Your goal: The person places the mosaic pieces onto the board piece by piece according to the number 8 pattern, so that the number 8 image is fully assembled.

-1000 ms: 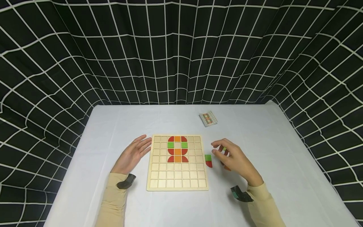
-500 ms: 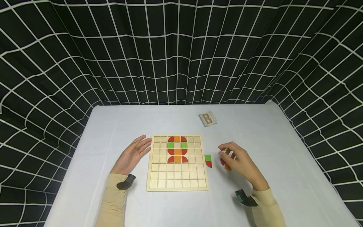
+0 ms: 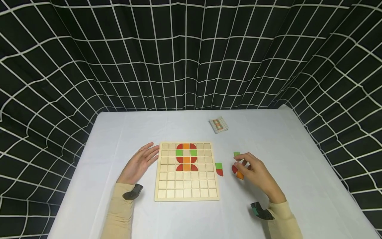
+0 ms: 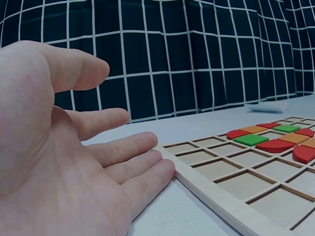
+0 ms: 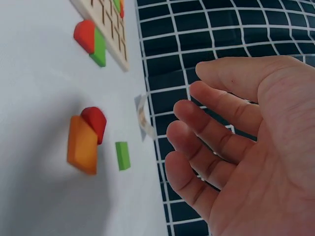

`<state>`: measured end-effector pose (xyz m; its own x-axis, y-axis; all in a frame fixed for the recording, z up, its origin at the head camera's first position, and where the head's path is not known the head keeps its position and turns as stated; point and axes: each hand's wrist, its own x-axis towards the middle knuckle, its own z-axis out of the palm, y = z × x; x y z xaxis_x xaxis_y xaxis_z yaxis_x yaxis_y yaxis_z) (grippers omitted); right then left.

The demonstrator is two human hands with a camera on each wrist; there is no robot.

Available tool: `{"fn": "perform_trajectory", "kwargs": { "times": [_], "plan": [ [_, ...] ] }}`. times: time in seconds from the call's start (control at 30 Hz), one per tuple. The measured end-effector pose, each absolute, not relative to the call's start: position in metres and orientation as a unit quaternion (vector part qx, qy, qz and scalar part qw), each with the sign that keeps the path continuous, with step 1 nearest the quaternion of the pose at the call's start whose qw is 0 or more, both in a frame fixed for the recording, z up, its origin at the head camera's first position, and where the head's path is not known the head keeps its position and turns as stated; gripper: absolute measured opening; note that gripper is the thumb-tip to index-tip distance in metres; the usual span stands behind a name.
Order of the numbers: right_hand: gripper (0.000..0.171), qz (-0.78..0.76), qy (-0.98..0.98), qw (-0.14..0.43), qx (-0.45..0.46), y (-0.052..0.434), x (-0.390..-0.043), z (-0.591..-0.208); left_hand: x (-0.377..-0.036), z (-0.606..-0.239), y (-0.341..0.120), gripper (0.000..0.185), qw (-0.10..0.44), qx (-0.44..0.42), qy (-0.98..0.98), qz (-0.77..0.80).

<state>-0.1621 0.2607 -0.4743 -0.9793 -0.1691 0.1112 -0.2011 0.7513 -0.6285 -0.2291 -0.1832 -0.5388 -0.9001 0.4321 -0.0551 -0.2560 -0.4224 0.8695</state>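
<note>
My left hand (image 3: 138,166) lies with straight fingers at the left edge of a wooden grid board (image 3: 182,185), its fingertips right at the rim in the left wrist view. Several red, orange and green tiles fill cells in the board's upper middle. Off the board's right side, my right hand (image 3: 259,174) hovers over the table with loosely bent fingers and nothing in them. Below it in the right wrist view are an orange tile (image 5: 82,147), a rounded red tile (image 5: 94,123) and a green tile (image 5: 122,156). In the head view its fingers partly cover this group.
Against the board's right side lie a green square tile (image 3: 219,165) and a red quarter-round tile (image 3: 219,172). A small stack of pattern cards (image 3: 219,124) sits farther back on the white table (image 3: 143,126). Dark grid-patterned curtains (image 3: 191,66) hang around the table.
My right hand has drawn away to the right from the board, uncovering more of the green, red and orange tiles beneath it. The left hand has stayed in place.
</note>
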Motion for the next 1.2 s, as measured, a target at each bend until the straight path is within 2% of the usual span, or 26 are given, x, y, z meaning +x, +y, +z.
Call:
{"fn": "perform_trajectory", "kwargs": {
  "times": [0.57,1.2],
  "plan": [
    [0.024,0.338,-0.94,0.012,0.052,0.271,-0.156,-0.489,-0.231,-0.547,-0.186,0.056,0.204,0.095,0.486,0.845],
    [0.026,0.324,-0.945,0.002,0.051,0.277,-0.151,-0.5,-0.231,-0.545,-0.186,0.057,0.207,0.095,0.485,0.845]
  ]
}}
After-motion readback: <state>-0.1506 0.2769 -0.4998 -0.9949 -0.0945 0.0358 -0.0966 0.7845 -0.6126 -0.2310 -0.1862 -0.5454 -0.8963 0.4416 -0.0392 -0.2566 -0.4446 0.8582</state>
